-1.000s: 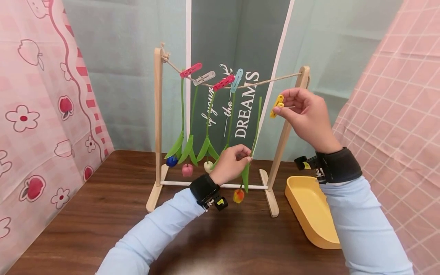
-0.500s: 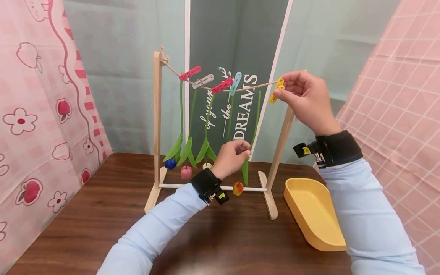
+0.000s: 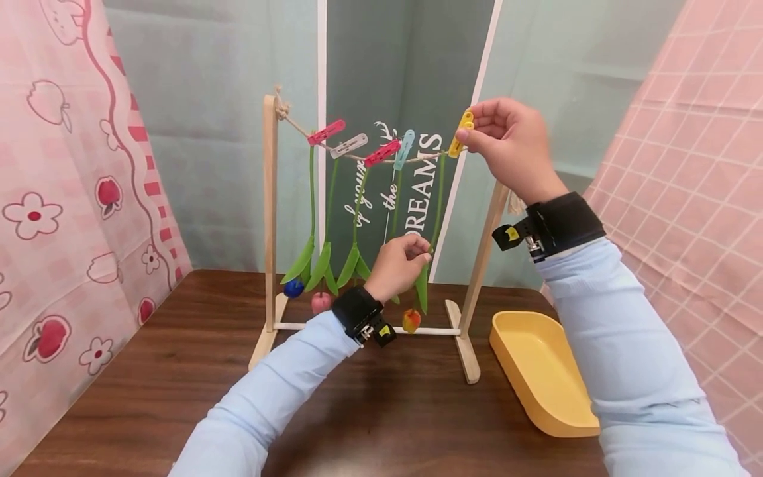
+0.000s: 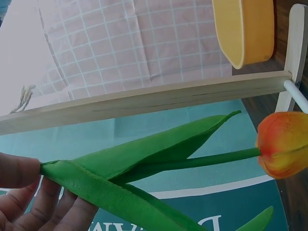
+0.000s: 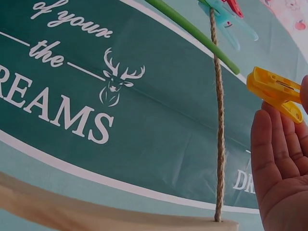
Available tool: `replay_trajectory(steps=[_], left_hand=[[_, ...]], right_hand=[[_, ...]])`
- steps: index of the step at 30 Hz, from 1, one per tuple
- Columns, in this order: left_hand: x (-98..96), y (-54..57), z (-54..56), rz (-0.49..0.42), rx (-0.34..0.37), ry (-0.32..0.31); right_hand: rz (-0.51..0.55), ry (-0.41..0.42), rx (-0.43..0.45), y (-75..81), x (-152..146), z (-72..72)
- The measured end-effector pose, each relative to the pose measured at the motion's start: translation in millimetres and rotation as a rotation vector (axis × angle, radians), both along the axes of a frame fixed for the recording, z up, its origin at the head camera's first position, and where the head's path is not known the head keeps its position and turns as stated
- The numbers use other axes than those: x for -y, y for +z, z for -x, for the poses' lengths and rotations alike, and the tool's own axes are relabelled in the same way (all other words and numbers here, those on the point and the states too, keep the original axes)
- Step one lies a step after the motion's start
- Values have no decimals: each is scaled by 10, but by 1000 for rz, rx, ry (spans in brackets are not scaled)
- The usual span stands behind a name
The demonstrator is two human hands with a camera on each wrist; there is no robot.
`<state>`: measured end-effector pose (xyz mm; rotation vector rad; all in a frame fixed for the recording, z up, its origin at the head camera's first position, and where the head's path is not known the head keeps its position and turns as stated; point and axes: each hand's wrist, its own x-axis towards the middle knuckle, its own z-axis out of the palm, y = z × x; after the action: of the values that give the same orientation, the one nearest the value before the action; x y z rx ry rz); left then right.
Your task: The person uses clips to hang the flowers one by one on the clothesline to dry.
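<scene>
My left hand (image 3: pixel 396 265) pinches an artificial orange-and-yellow tulip (image 3: pixel 411 320) where its leaves join the stem. Its bloom points down and the bare stem end reaches the twine line (image 5: pixel 220 130). In the left wrist view, thumb and fingers hold the base of the green leaves (image 4: pixel 144 149). My right hand (image 3: pixel 518 149) grips a yellow clothespin (image 3: pixel 460 136) by its handles, right of the stem end. The right wrist view shows the clothespin's tip close to the stem end but apart from it. The line runs behind the stem there.
Several tulips hang upside down from the line by red, grey and light blue clothespins (image 3: pixel 405 149). The line spans a wooden stand (image 3: pixel 271 212). On the brown table (image 3: pixel 417 411), a yellow tray (image 3: pixel 530 384) sits right of the stand, partly behind my right sleeve.
My right hand has moved up and left with the yellow clothespin, from beside the right post to near the stem end. My left hand has raised the tulip slightly, bringing its stem end to the line.
</scene>
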<state>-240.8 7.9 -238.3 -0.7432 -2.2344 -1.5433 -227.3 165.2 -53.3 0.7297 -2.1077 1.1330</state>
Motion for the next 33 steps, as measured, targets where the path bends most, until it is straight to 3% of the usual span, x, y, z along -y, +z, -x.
replay_trajectory(steps=[9,33], left_hand=[[-14,15,33,7,19,27],[-6,-2,97,12,31,30]], right_hand=[[80,8,91,95,77,96],[100,-41,218,135,108,209]])
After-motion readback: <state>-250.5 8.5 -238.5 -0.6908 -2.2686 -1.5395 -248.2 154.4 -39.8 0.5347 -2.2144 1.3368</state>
